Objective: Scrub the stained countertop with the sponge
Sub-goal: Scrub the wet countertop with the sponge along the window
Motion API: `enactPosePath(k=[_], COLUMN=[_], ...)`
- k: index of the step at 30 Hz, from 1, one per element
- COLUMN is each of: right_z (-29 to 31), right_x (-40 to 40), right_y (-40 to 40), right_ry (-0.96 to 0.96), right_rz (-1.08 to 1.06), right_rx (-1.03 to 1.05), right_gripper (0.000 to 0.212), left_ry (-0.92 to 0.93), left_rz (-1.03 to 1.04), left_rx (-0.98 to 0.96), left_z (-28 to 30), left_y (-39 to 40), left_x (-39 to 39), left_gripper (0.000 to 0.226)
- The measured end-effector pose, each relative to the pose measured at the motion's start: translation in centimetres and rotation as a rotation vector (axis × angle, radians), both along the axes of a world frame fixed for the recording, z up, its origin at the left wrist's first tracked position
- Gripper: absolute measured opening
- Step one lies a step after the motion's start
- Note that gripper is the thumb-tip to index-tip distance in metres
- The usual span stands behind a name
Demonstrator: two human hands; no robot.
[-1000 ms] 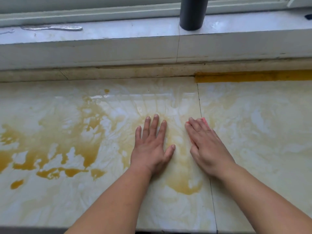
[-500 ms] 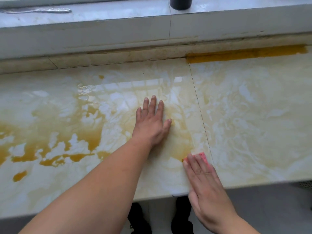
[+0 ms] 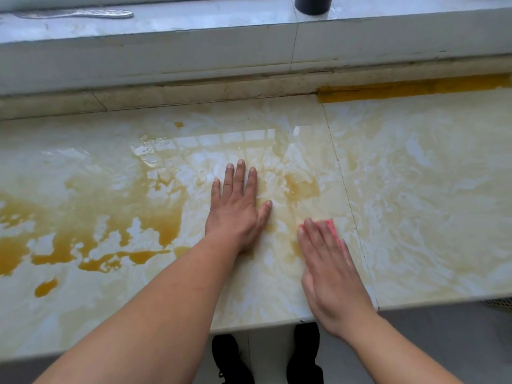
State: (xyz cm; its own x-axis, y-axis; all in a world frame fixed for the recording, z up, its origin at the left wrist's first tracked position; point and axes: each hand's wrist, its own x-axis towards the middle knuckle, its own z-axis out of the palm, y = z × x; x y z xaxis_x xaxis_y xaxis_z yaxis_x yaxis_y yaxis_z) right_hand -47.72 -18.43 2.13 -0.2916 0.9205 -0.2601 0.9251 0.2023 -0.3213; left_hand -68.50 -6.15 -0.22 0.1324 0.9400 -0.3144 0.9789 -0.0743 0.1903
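Wet, yellow-stained countertop point(image 3: 110, 300) below a pale sill point(image 3: 166, 26), left hand point(image 3: 235, 212) flat, right hand point(image 3: 329, 273) flat on pink sponge point(image 3: 331, 227)

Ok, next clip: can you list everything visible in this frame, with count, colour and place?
countertop: one, pale cream tile, fills the middle of the view
stains: many, amber-yellow, thickest at the left; one strip along the back edge at right
sponge: one, pink, under the right fingers near the tile seam
window sill: one, white, above the backsplash
dark cylinder: one, black, on the sill, top cut off
silvery flat object: one, on the sill at left
shoes: two, black, on the floor below the counter edge
left hand: flat on the wet counter
right hand: fingers straight, pressing the sponge
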Motion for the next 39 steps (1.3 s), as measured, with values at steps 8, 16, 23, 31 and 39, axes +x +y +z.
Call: enactPosePath(k=[8, 16, 23, 31, 39], right_z=[-0.9, -0.9, -1.1, -0.8, -0.8], right_x=[-2.2, -1.2, -3.7, -2.4, -2.5], right_y=[9.3, 4.7, 13.7, 10.2, 12.5], right_ry=[0.012, 0.006, -0.021, 0.010, 0.044], right_rz=[-0.064, -0.013, -0.012, -0.017, 0.016], right_rx=[-0.007, 0.012, 0.023, -0.014, 0.028], right_gripper=[0.075, 0.073, 0.080, 0.078, 0.077], left_ry=[0.016, 0.013, 0.022, 0.018, 0.009], left_rz=[0.012, 0.018, 0.017, 0.020, 0.026], left_rx=[0.019, 0.019, 0.008, -0.013, 0.000], left_z=[0.0, 0.0, 0.0, 0.4, 0.2], left_y=[0.0, 0.0, 0.0, 0.0, 0.0], left_x=[0.2, 0.3, 0.2, 0.3, 0.1], left_gripper=[0.081, 0.082, 0.082, 0.082, 0.082])
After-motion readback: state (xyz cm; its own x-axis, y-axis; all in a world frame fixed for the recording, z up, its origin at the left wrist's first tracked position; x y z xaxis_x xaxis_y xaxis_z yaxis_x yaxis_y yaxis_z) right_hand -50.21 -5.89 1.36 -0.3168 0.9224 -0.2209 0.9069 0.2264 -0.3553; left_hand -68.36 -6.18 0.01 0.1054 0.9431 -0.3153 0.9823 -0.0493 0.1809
